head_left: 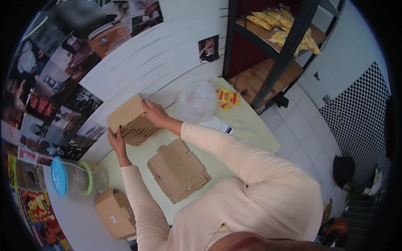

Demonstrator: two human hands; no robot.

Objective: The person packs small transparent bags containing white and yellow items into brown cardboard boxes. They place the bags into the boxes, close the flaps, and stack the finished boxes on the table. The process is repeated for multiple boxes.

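Note:
A stack of folded cardboard boxes (pixel 125 111) stands against the wall at the back of the table, its layered edges facing me. My left hand (pixel 117 142) grips its left side, thumb over the front edge. At the opposite side, my right hand (pixel 155 113) holds the stack with fingers on its top and right edge. Between my forearms an unfolded cardboard box blank (pixel 177 169) lies flat, with slots and tabs along its edges. Part of the stack is hidden behind my hands.
Right of the stack are a clear plastic bag (pixel 196 102), a white digital scale (pixel 213 123) and yellow-red packets (pixel 228 96). Cardboard boxes (pixel 114 216) and lidded plastic tubs (pixel 70 177) stand at left. A metal-framed shelf (pixel 279 69) holding bagged yellow goods (pixel 282 26) rises beyond the table's right end.

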